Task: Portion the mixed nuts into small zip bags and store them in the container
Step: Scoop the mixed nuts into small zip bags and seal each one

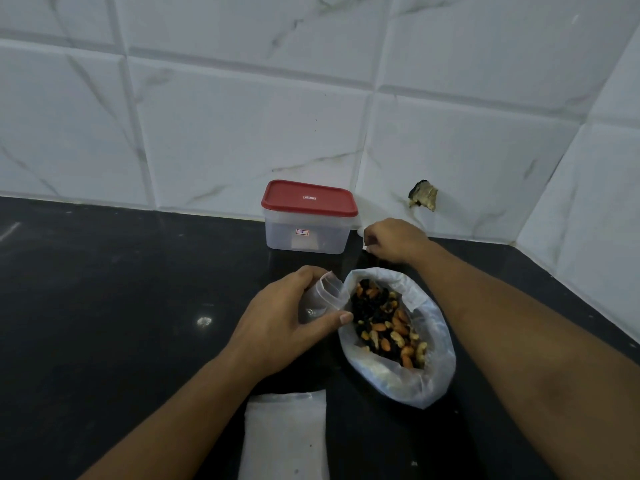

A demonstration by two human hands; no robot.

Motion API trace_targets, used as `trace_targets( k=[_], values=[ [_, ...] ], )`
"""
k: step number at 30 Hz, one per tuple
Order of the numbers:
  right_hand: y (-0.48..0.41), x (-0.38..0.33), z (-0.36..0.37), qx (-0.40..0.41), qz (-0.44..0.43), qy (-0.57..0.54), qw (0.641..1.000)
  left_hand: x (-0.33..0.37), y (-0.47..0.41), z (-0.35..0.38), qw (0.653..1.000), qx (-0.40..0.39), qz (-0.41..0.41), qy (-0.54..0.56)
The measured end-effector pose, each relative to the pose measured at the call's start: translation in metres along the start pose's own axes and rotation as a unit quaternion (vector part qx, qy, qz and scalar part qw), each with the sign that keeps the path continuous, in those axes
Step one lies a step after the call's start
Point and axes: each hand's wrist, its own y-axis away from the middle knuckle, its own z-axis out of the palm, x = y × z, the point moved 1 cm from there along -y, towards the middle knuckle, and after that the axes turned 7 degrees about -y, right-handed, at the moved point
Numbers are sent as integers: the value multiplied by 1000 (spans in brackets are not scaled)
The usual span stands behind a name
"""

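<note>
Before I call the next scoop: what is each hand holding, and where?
The left hand grips a small zip bag round its body, just below the open mouth. The right hand pinches a pale piece; what it is cannot be told.

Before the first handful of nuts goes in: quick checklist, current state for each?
1. Small zip bag gripped by the left hand, mouth up beside the nuts: ok.
2. Big nut bag open, mixed nuts exposed: ok.
3. Right hand free to scoop: not ok, it pinches a small white item next to the container.
4. Container open to take bags: not ok, red lid is on.
5. Small zip bag mouth open wide enough: cannot tell.
6. Flat white packet, likely spare bags, on the counter near the person: ok.
</note>
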Motion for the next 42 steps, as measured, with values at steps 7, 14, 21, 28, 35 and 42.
trace_targets(
  k=[7, 14, 21, 28, 35, 42],
  values=[
    [-5, -3, -6, 102, -21, -8, 995, 0, 0, 0, 1000, 6, 3, -6],
    [-10, -12, -12, 137, -3, 65, 988, -1, 0, 1, 1000, 8, 9, -11],
    [13, -12, -34, 188, 38, -30, 981, -2, -1, 2, 1000, 7, 12, -12],
    [99, -19, -82, 279, 34, -269, 921, 3, 1, 0, 1000, 8, 12, -12],
    [190, -58, -88, 224, -20, -341, 913, 8, 5, 1, 1000, 1, 15, -4],
    [201, -59, -35, 203, -26, -181, 962, 14, 11, 0, 1000, -2, 18, 9]
  ],
)
